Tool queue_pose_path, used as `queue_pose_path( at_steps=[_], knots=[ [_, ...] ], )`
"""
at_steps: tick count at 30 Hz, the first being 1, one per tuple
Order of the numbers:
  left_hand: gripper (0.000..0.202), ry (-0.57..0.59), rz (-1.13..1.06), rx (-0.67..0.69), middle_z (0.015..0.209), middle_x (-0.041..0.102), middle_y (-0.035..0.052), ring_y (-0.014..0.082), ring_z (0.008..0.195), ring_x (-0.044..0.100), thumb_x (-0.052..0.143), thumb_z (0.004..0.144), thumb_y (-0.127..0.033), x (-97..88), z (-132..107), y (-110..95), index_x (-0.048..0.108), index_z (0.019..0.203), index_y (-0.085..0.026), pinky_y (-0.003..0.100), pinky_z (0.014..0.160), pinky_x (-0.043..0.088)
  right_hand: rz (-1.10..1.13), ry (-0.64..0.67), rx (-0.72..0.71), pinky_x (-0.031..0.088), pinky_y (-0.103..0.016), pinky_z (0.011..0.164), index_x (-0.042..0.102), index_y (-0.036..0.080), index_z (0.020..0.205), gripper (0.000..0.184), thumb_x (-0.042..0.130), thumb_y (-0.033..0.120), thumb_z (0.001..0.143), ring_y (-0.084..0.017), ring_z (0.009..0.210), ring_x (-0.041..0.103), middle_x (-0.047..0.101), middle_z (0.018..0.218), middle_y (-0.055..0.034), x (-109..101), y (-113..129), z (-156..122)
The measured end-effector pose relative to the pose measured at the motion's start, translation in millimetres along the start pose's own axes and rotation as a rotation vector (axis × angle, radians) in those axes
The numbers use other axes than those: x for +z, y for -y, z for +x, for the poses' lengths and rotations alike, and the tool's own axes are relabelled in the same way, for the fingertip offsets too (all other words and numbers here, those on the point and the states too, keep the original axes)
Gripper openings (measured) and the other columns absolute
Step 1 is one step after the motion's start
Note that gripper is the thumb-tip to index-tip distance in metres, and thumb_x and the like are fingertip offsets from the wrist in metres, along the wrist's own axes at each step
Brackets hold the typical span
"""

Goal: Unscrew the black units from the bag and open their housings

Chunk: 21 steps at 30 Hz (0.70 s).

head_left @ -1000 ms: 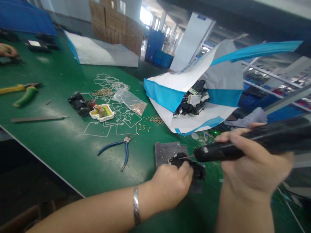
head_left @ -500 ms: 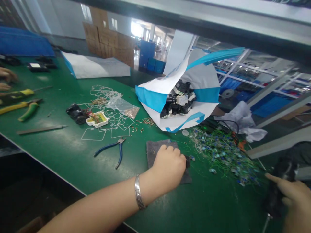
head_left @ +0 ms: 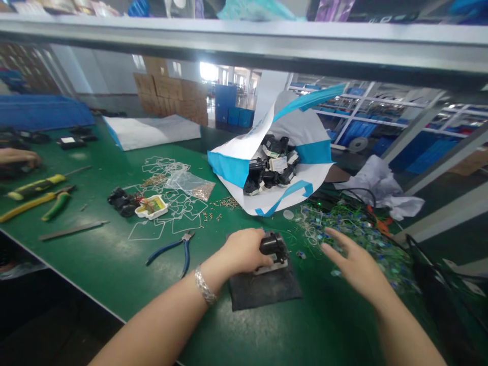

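Observation:
My left hand [head_left: 244,251] is closed round a black device with a pale base [head_left: 273,246], which looks like a small meter or pump part. The device rests on a dark square mat [head_left: 263,292]; the hand hides part of it. To its right, my right hand [head_left: 356,267] is in the air with thumb and finger apart, holding nothing. It is nearest a tangle of green wires with small blue pieces [head_left: 354,223]. At the right edge a dark, blurred power screwdriver [head_left: 438,305] stands apart from that hand.
A white and blue bag [head_left: 229,168] lies open with similar black devices inside. Blue-handled cutters [head_left: 186,254], thin white gaskets [head_left: 150,231], loose screws [head_left: 229,202] and another opened device [head_left: 124,201] are left of the mat. Another person's hand [head_left: 23,156] is at far left.
My right hand has let go of the power screwdriver and moved left toward the mat. My left hand has shifted slightly left, and more of the black device shows. The view has tilted up.

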<state>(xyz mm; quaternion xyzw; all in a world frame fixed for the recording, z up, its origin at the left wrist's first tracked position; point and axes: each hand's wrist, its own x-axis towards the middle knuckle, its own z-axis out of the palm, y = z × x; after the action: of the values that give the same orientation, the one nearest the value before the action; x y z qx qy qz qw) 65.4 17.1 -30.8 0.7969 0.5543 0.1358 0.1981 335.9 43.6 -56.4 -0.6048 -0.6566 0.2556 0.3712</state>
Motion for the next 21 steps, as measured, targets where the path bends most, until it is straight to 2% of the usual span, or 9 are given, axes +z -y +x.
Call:
queue_pose_path(
  at_steps=[2,5,7,10,13,16,21],
  knots=[
    [0.032,-0.048,-0.369,-0.063,0.080,0.063,0.0056,0.0207,0.071,0.059,0.064,0.064,-0.037,0.5,3,12,0.058,0.085,-0.014,0.027,0.059,0.044,0.231,0.257,0.015,0.030,-0.045,0.099,0.039,0.018,0.125,0.070,0.060,0.055,0.069,-0.027,0.116,0.039,0.039,0.128,-0.0125,33,34,-7],
    [0.043,-0.117,-0.976,-0.056,0.084,0.062,0.0060,0.0198,0.077,0.057,0.068,0.061,-0.036,10.3,6,25,0.056,0.093,-0.010,0.027,0.066,0.044,0.488,0.379,0.030,0.027,-0.040,0.102,0.020,0.015,0.133,0.092,0.065,0.055,0.064,-0.024,0.123,0.031,0.027,0.134,-0.0164,69,61,-13],
    [0.051,-0.132,-1.201,-0.020,0.088,0.062,0.0066,0.0196,0.080,0.057,0.073,0.058,-0.036,21.0,8,29,0.055,0.098,-0.009,0.027,0.070,0.043,0.596,0.421,0.036,0.029,-0.039,0.102,0.014,0.014,0.134,0.095,0.066,0.052,0.065,-0.024,0.120,0.035,0.029,0.133,-0.0176,84,63,-14],
    [0.057,-0.121,-1.326,-0.003,0.089,0.062,0.0066,0.0192,0.081,0.056,0.078,0.052,-0.032,36.7,9,31,0.056,0.100,-0.009,0.027,0.072,0.043,0.650,0.413,0.008,0.034,-0.039,0.098,0.015,0.015,0.134,0.089,0.066,0.047,0.068,-0.024,0.114,0.042,0.034,0.130,-0.0161,95,54,-13],
    [0.059,-0.084,-1.344,-0.019,0.088,0.063,0.0065,0.0197,0.082,0.056,0.080,0.049,-0.029,45.7,9,32,0.057,0.100,-0.010,0.028,0.074,0.043,0.620,0.423,0.017,0.039,-0.039,0.094,0.027,0.016,0.129,0.081,0.069,0.041,0.065,-0.026,0.110,0.046,0.040,0.125,-0.0137,95,48,-12],
    [0.059,-0.071,-1.357,-0.028,0.088,0.063,0.0063,0.0198,0.082,0.057,0.081,0.048,-0.028,47.1,10,32,0.058,0.099,-0.010,0.029,0.074,0.043,0.596,0.447,0.036,0.042,-0.038,0.091,0.035,0.016,0.125,0.076,0.071,0.038,0.062,-0.025,0.103,0.051,0.048,0.119,-0.0117,92,49,-11],
    [0.056,-0.080,-1.467,-0.036,0.086,0.064,0.0059,0.0179,0.077,0.057,0.082,0.046,-0.024,44.2,10,32,0.059,0.096,-0.010,0.029,0.074,0.043,0.577,0.373,0.039,0.042,-0.039,0.091,0.039,0.014,0.122,0.075,0.072,0.036,0.058,-0.027,0.102,0.051,0.050,0.115,-0.0126,96,55,-10]
  ],
)
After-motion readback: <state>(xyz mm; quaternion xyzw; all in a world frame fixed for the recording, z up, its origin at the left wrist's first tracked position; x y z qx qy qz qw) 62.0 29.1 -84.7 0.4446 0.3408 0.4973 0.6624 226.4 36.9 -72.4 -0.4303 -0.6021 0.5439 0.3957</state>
